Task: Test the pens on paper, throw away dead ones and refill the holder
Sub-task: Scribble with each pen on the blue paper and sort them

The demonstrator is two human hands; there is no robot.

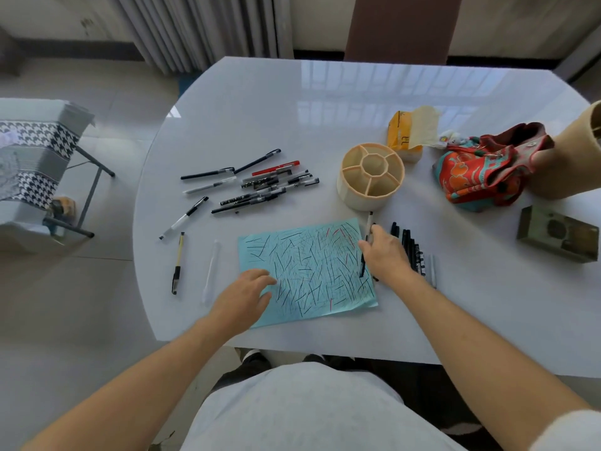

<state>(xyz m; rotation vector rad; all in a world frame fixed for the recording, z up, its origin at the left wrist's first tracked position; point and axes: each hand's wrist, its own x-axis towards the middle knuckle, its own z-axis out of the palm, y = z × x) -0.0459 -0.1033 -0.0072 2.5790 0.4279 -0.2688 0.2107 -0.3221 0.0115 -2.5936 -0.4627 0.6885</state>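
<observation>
Testing a pen at the right edge of the paper [305, 271].
Right hand [382, 252] has fingers clamped on a black pen [365, 252], tip down to mark; left hand [247, 296] lies flat, fingers apart, pinning the sheet. Holder [370, 175] sits empty just beyond (untested pile [260, 183] far left, row of pens [411, 247] right).

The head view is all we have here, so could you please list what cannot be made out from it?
- Pen in the right hand: the fingers cover its middle, so the grip is unclear.
- Row of dark pens: the right hand and wrist hide its near side; no count possible.
- Holder: its walls hide the compartment floors.
- Paper: the left hand covers its near left corner.
- Pen labels in the pile: too small.
</observation>
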